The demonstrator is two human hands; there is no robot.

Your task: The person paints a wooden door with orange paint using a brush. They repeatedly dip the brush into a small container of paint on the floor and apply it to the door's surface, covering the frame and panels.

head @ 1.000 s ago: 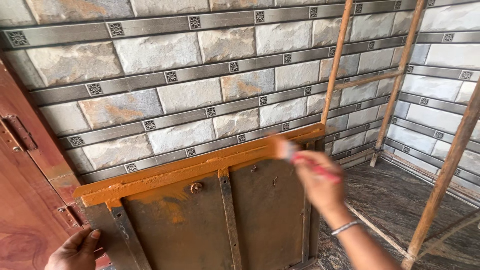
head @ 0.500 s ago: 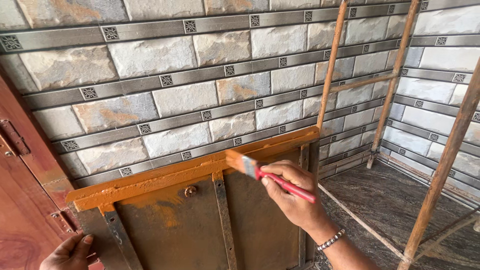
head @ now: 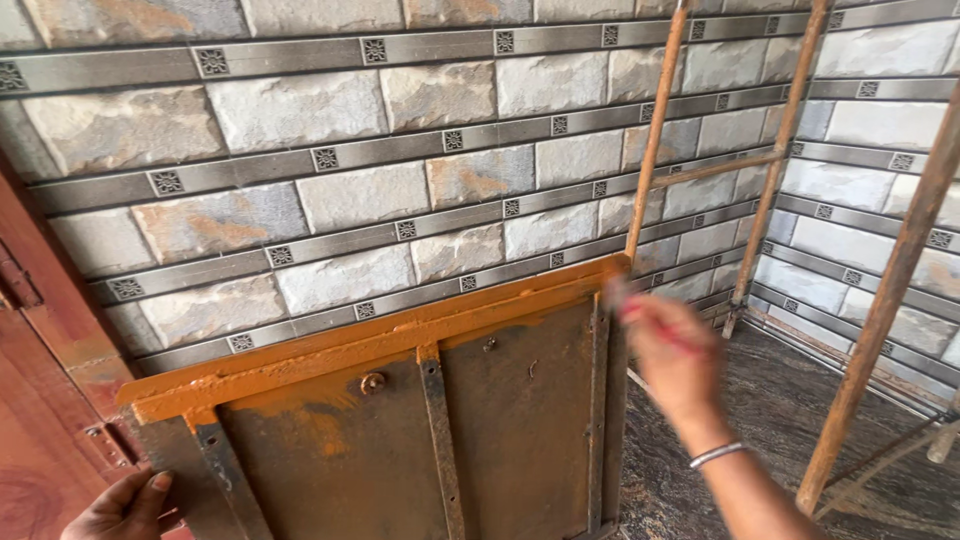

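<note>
A rusty brown metal gate panel (head: 520,420) leans against the tiled wall, its top rail (head: 380,335) coated in fresh orange paint. My right hand (head: 672,358) is blurred with motion at the panel's upper right corner and grips a paintbrush with a red handle (head: 640,312). The bristles sit near the right end of the orange rail. My left hand (head: 125,508) rests at the panel's lower left edge, fingers against the metal, steadying it. A bangle shows on my right wrist.
A stone-look tiled wall (head: 400,190) with grey patterned bands stands behind the panel. A red-brown door (head: 40,400) is at the left. Rusty orange scaffold poles (head: 880,300) stand to the right on a dark marbled floor (head: 760,400).
My right hand swept the brush left along the orange top rail, then back right to the panel's upper right corner. The left hand stayed at the lower left edge.
</note>
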